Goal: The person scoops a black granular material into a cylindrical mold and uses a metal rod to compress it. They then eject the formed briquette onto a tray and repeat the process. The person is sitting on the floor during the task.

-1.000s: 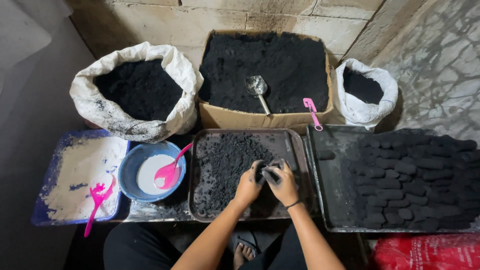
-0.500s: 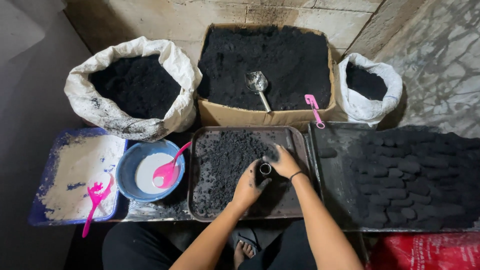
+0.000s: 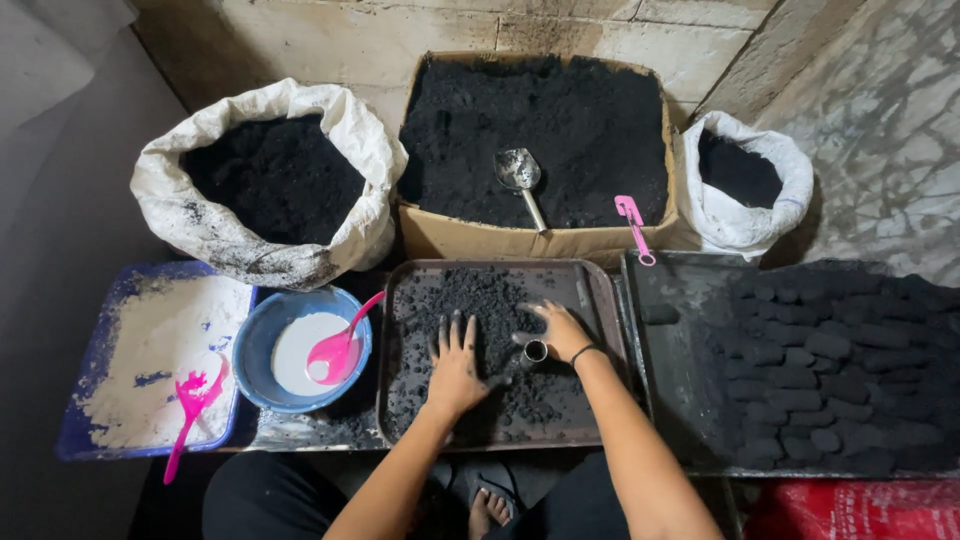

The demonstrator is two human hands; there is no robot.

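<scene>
A brown metal tray [image 3: 598,300] in front of me holds a heap of black charcoal powder [image 3: 470,310]. My left hand [image 3: 455,365] lies flat on the powder with its fingers spread. Just right of it, my right hand [image 3: 560,330] grips a small metal tube mould [image 3: 534,352] that stands upright in the powder. Both hands are smeared black.
At the back stand a white sack of black powder [image 3: 270,180], a cardboard box [image 3: 540,240] of powder with a metal scoop [image 3: 520,175] and a pink tool [image 3: 633,222], and a smaller white sack [image 3: 745,190]. Left: blue bowl [image 3: 258,345] with pink spoon, blue tray [image 3: 150,360]. Right: tray of black briquettes [image 3: 820,360].
My hands, held together around the mould a second ago, have parted. The left hand now lies flat on the powder; the right hand keeps the mould upright.
</scene>
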